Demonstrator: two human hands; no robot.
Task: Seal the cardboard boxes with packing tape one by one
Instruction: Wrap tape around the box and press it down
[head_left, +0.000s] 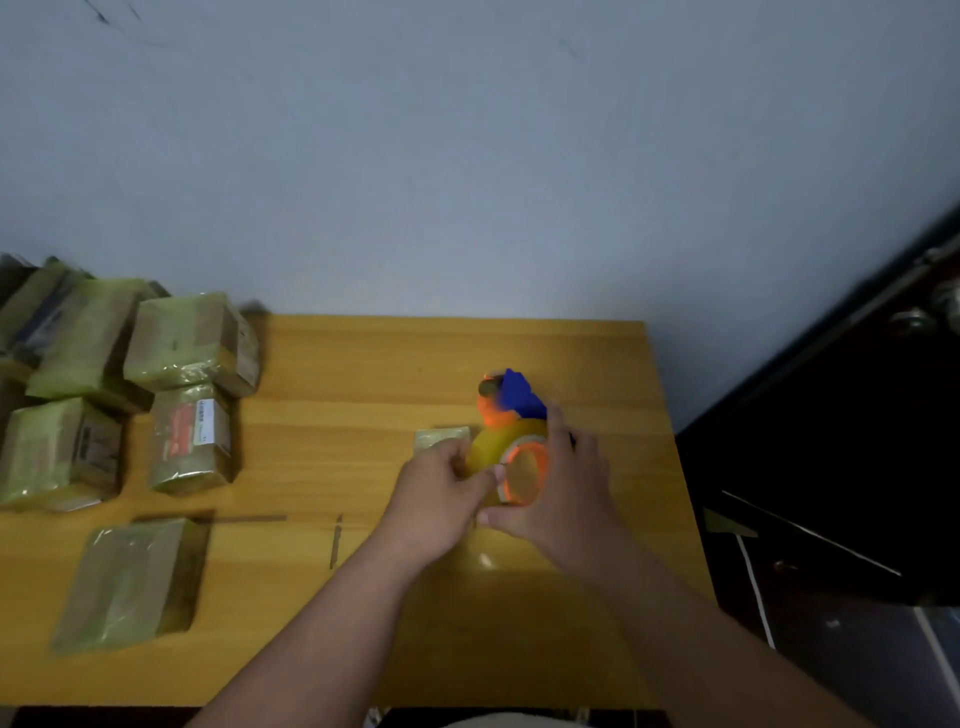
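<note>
A tape dispenser (511, 415) with an orange and blue body and a yellowish tape roll is held over the wooden table (363, 374). My right hand (561, 488) grips it around the roll from the right. My left hand (441, 493) has its fingers curled at the left side of the roll; whether they pinch the tape end is blurred. A small taped cardboard box (441, 437) lies just behind my left hand, mostly hidden by it.
Several taped cardboard boxes are piled at the table's left (192, 340), with one upright labelled box (192, 439) and a flat one (130, 582) nearer me. A dark cabinet or door (841, 467) stands right of the table. A grey wall rises behind.
</note>
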